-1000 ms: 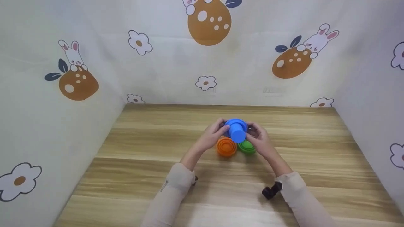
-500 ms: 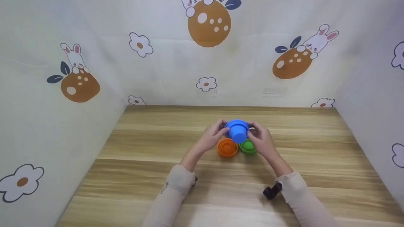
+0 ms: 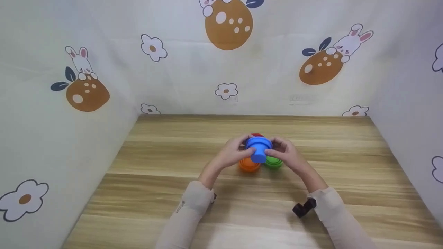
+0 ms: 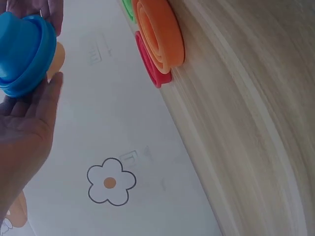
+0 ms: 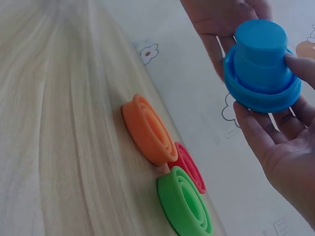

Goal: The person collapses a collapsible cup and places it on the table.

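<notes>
A blue collapsible cup (image 3: 259, 148) is held up in front of the body, its wide rim away from me and its narrow end facing me. My left hand (image 3: 231, 153) grips it from the left, thumb on the narrow part. From the right, my right hand (image 3: 292, 156) holds it with fingers at the rim and thumb on the narrow section. In the right wrist view the blue cup (image 5: 263, 69) shows its smooth round base and stepped wall. Below it, on the table, lie an orange collapsed cup (image 5: 147, 130), a green one (image 5: 184, 204) and a red one (image 5: 188, 168).
The three flattened cups sit close together on the wood-grain table (image 3: 155, 155). Printed fabric walls (image 3: 187, 76) with rabbits and flowers enclose the table at the back and sides. A black wrist camera (image 3: 304, 207) hangs by the right sleeve.
Both hands and the blue cup have come slightly nearer the body, and the thumbs have shifted onto its narrow part. The red cup now shows behind it. The orange and green cups stay put.
</notes>
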The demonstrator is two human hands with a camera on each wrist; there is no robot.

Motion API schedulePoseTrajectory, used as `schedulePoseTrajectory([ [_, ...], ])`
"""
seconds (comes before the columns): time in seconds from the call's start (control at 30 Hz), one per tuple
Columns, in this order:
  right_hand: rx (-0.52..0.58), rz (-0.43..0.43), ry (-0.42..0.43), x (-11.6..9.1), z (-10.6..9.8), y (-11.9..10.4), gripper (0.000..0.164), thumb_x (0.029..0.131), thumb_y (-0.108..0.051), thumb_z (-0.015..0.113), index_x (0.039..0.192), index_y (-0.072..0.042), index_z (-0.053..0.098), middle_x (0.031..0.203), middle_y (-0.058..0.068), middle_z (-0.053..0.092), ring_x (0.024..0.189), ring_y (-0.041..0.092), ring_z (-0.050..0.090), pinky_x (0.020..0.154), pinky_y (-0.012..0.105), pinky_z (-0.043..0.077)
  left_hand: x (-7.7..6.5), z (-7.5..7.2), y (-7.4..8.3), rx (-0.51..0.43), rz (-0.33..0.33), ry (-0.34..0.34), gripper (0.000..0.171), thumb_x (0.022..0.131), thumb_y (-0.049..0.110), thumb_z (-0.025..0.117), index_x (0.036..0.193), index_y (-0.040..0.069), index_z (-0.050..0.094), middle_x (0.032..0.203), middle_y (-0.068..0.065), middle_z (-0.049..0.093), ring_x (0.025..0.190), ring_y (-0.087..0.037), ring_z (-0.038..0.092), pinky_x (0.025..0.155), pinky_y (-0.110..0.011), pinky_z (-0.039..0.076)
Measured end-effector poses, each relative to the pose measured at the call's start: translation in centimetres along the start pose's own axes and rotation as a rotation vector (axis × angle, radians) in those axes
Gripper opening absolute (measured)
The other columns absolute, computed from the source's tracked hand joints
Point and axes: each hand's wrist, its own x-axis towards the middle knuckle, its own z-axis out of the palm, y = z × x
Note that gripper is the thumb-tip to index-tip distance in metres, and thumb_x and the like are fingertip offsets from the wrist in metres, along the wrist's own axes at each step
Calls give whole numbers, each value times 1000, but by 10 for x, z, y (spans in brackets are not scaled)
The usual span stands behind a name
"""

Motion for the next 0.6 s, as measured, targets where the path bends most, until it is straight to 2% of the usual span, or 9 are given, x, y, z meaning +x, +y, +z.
schedulePoseTrajectory([
  [0.23, -122, -51, 7, 0, 2, -5, 32, 94, -12, 68, 117, 7, 58, 109, 1, 65, 104, 10, 62, 97, 16, 50, 1, -3, 3, 24, -6, -13, 31, 95, 24, 64, 118, 5, 59, 117, -12, 65, 109, -22, 62, 103, -39, 54],
  [0.4, -160, -51, 0, -1, 7, -3, 29, 95, -13, 68, 116, 6, 59, 112, 10, 65, 102, 12, 61, 98, 22, 51, -3, -2, 2, 29, -11, -20, 28, 96, 22, 64, 117, 5, 58, 115, -12, 65, 107, -23, 61, 102, -40, 54],
  [0.5, -185, -69, 8, -1, 9, -2, 25, 95, -9, 67, 112, 7, 60, 106, 12, 65, 98, 11, 61, 95, 24, 53, -3, -1, 1, 48, -2, -14, 25, 95, 17, 64, 115, 4, 58, 112, -12, 65, 104, -22, 61, 101, -39, 55],
  [0.6, -186, -91, 29, -1, 11, -2, 21, 94, -5, 65, 107, 9, 60, 99, 7, 64, 93, 9, 60, 89, 19, 54, -2, 0, 1, 63, 7, -1, 21, 95, 13, 62, 112, 3, 59, 108, -12, 65, 99, -20, 61, 99, -38, 56],
])
